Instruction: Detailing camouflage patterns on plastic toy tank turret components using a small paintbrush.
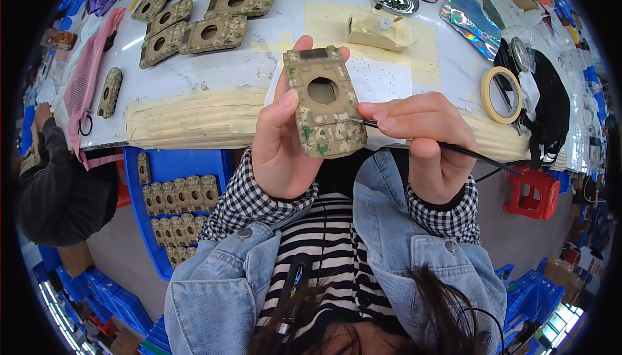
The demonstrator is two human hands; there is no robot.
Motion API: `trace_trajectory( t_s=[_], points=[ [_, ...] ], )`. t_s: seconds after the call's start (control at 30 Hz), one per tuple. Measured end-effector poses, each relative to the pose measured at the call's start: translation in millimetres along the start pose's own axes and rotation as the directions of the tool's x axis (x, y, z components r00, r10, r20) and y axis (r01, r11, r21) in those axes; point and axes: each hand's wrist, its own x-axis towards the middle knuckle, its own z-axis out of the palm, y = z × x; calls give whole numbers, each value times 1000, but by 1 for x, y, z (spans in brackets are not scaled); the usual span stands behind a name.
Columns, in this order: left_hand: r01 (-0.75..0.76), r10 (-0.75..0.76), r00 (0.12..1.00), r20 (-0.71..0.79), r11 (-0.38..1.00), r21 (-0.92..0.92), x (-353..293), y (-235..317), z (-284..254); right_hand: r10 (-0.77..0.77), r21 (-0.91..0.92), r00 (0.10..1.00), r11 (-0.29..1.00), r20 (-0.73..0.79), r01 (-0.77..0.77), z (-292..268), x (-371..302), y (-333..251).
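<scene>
My left hand [280, 136] is closed around a camouflage-painted model tank hull [327, 127], thumb on its left edge and fingers behind it. The hull has a round opening in its upper face and tilts toward me above the table's front edge. Slim black tweezers [461, 151] with a fine pale tip are pinched in my right hand [424, 136]. Their tip meets the hull's surface below the round opening, near its right side. Whether a tiny part sits in the tip is too small to tell.
More camouflage hulls [214, 33] lie on the white table at the far left. Smaller ones fill a blue tray [154, 228] below. A tape roll [486, 95], a dish of dark bits [406, 10] and a taped block [369, 36] stand rightward. A person's dark sleeve [71, 183] shows left.
</scene>
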Motion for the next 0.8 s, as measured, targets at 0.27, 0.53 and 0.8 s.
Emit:
trace_trajectory(
  t_s=[0.27, 0.53, 0.8],
  points=[
    [-5, 7, 1000, -21, 994, 112, -1, 1, 3, -14, -22, 1000, 1000, 15, 15, -1, 2, -2],
    [42, -39, 999, 30, 995, -95, 0, 0, 0, 12, 14, 998, 1000, -61, -11, 0, 4, -2],
    [251, -201, 965, 168, 893, -373, 0, -2, -8, 27, 65, 982, 998, -189, -15, -3, 1, 3]
  ],
)
